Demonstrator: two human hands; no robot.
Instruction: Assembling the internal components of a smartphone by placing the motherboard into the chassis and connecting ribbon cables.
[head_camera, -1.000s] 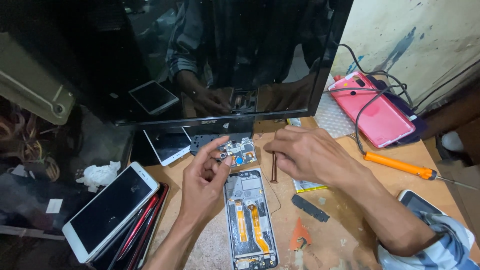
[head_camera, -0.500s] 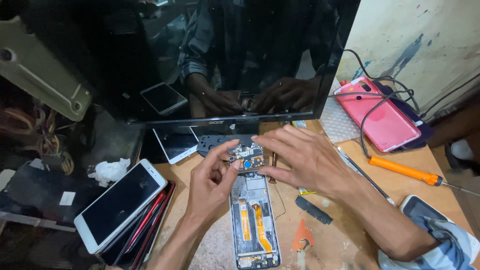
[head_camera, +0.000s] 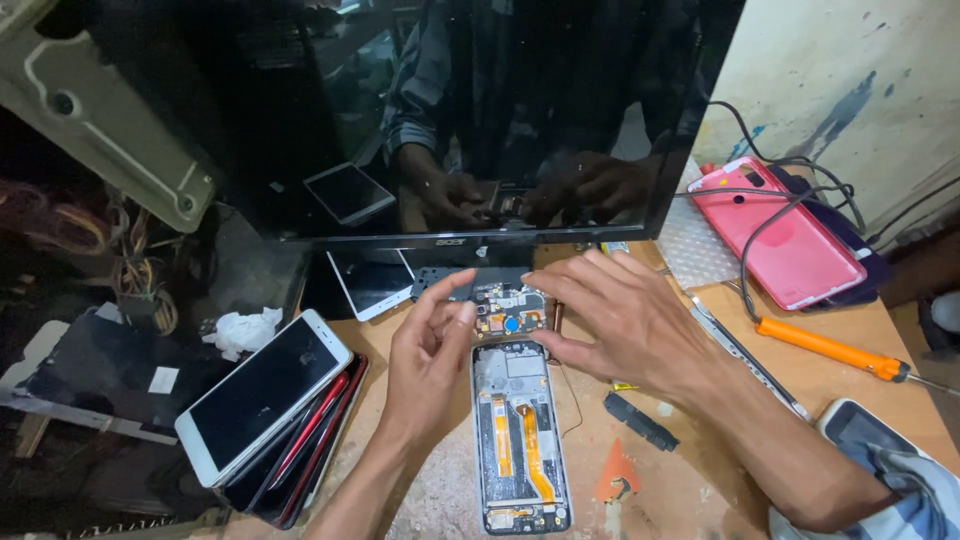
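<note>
Small circuit board pinched over the top end of the opened phone

Left hand and right hand each hold 1 edge of the board with fingertips; best kept level and lightly gripped above the 2 orange flex cables, clear of the black monitor behind.

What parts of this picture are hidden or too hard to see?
All in the head view:
- Circuit board: its right end is hidden under the right hand; its parts are too small to tell apart.
- Left hand: whether its fingertips touch the board cannot be told.
- Opened phone: the bottom edge is almost cut off by the frame.
- Stacked phones: the lower ones are covered by the white one.
- Orange screwdriver: its tip runs off the right edge.
</note>
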